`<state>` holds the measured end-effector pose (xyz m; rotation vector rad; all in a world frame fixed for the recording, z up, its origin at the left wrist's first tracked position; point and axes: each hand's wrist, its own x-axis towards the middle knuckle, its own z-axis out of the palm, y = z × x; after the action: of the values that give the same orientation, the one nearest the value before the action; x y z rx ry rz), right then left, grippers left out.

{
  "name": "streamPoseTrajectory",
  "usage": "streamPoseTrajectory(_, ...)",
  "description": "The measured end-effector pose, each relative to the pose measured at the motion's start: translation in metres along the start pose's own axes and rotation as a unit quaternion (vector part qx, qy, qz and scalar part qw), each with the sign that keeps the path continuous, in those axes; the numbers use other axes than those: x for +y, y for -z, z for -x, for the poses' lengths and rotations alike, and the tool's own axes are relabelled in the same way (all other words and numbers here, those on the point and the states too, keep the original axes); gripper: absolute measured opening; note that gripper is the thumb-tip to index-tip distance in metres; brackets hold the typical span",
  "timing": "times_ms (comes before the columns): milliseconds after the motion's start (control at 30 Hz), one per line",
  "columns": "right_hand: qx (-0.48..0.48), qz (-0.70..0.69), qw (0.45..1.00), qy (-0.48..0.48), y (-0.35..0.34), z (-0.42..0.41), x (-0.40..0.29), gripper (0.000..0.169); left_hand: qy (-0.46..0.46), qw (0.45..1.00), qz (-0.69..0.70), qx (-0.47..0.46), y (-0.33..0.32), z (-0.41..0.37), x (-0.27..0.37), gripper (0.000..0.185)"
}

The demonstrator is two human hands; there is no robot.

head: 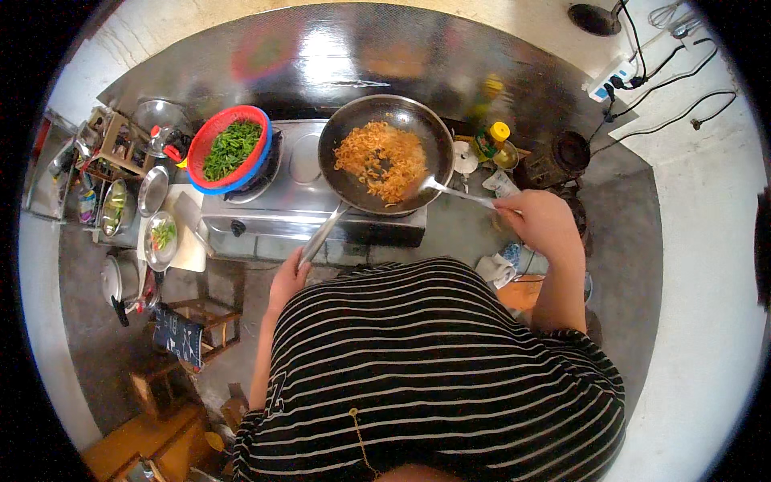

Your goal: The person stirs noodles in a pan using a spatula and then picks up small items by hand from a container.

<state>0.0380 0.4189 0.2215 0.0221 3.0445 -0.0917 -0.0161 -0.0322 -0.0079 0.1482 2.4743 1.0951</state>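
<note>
A dark frying pan (443,141) sits on the right side of a steel gas stove (271,217). Orange-brown shredded food (391,150) is spread over its bottom, with a small gap near the middle. My left hand (288,280) is closed around the pan's metal handle (322,236). My right hand (539,220) grips a metal spatula (461,193), whose blade touches the food at the lower right of the pan. On the stove's left side, a red basket (196,155) of cut green vegetables (234,149) rests in a blue basin (211,191).
Left of the stove, a cleaver (188,214) and a plate of chopped vegetables (161,241) lie on a cutting board (191,260). A yellow-capped bottle (494,138) stands right of the pan. Behind it, cords hang from a power strip (608,81). A wooden stool (223,322) stands lower left.
</note>
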Motion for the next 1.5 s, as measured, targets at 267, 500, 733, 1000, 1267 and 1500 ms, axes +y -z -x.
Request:
streamPoseTrajectory(267,0.01,-0.082,0.996,-0.032,-0.043,-0.03,-0.016,0.022,-0.032,0.998,0.041,-0.02,-0.006,-0.012,-0.024,0.045)
streamPoseTrajectory(500,-0.094,-0.078,0.992,-0.035,-0.014,-0.018,-0.01,0.025,-0.031,0.999,0.016,0.002,-0.01,-0.01,-0.027,0.046)
streamPoseTrajectory(733,0.025,-0.181,0.983,-0.014,-0.078,-0.055,-0.041,0.026,-0.076,0.996,0.039,0.022,-0.007,-0.005,-0.014,0.044)
streamPoseTrajectory(1000,0.017,-0.102,0.993,-0.063,-0.101,-0.076,-0.032,0.025,-0.031,0.998,0.048,-0.008,-0.005,-0.008,-0.011,0.044)
streamPoseTrajectory(1267,-0.001,-0.051,0.998,-0.046,-0.026,-0.006,-0.002,0.022,-0.018,0.999,0.051,0.004,-0.007,-0.001,-0.008,0.043)
streamPoseTrajectory(1500,0.048,-0.23,0.961,-0.147,-0.071,-0.037,-0.019,0.025,-0.059,0.997,0.053,-0.004,-0.004,-0.005,-0.012,0.044)
